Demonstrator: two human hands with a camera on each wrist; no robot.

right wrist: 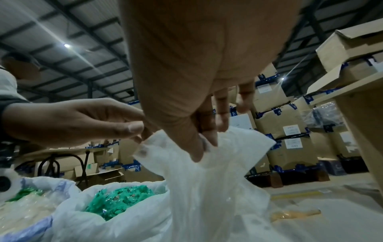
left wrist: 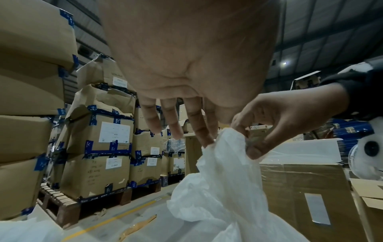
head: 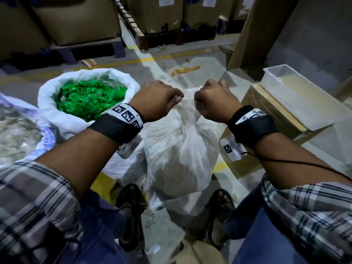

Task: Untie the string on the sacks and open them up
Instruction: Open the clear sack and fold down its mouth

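Observation:
A translucent white plastic sack [head: 181, 149] stands on the floor between my feet, its neck bunched just under my hands. I cannot make out the string. My left hand [head: 178, 99] pinches the left edge of the sack's top between thumb and fingers; in the right wrist view the left hand [right wrist: 140, 132] is at that edge. My right hand [head: 197, 103] pinches the right side of the top, and in its wrist view the right hand [right wrist: 205, 147] has its thumb pressed into the plastic [right wrist: 207, 188]. In the left wrist view the right hand [left wrist: 246, 142] holds the sack's top [left wrist: 223, 163].
An open sack of green pieces [head: 89, 98] stands to the left, another open sack [head: 19, 130] at the far left. A cardboard box [head: 276, 119] with a clear bin [head: 297, 86] on it sits close on the right. Pallets of taped cartons [head: 152, 16] line the back.

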